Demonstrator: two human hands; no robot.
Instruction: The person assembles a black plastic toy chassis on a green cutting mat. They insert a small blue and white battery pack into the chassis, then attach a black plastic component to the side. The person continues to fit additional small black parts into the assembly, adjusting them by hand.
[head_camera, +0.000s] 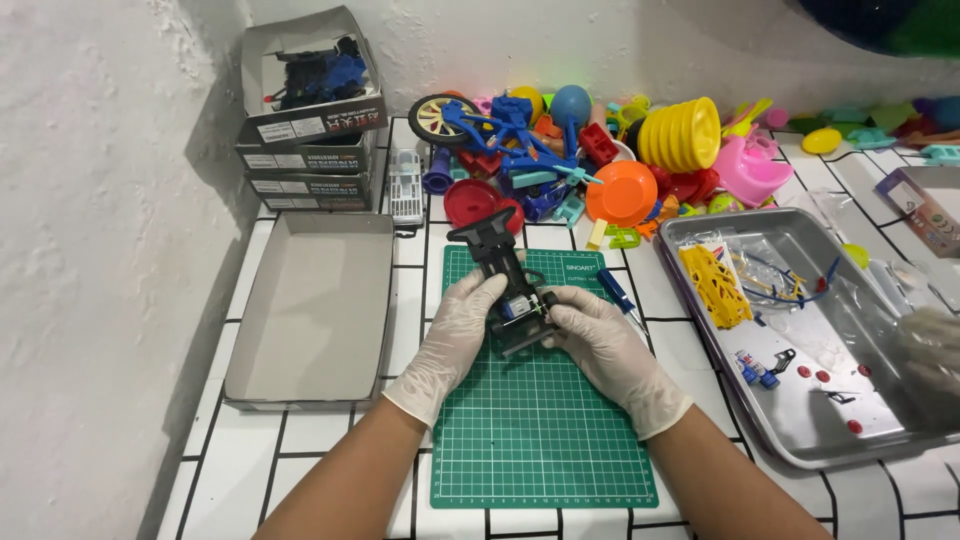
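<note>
Resting on a green gridded cutting mat (545, 440), a small black plastic toy car chassis (505, 285) sits between two hands in thin white gloves. It lies at the upper middle of the mat, with its long axis running from about eleven o'clock to five o'clock, the narrower raised end pointing away toward the eleven o'clock side. A small motor with blue and yellow parts shows near its middle.

The left hand (455, 335) cups the chassis from the nine o'clock side, fingers (487, 290) curled against its edge. The right hand (605, 350) comes in from three o'clock, fingers pinched narrowly on a small part at the motor.

The chassis looks light and stiff, made of thin moulded plastic with small fittings that would probably snap or pop loose under pressure. Its smooth sides could slip under gloves, so the long side rails seem the safest place to hold, clear of the motor and wires.

At two o'clock of the chassis lies a small blue-handled screwdriver (618, 293). Further to three o'clock, a metal tray (800, 440) holds yellow plastic frames (715, 285) and tiny red and blue pieces. At nine o'clock stands an open grey cardboard box lid (315, 310). At twelve o'clock, a heap of bright plastic toys (600, 150) lines the wall. Stacked boxes (310, 130) fill the ten o'clock corner of the white tiled desk (300, 450).
</note>
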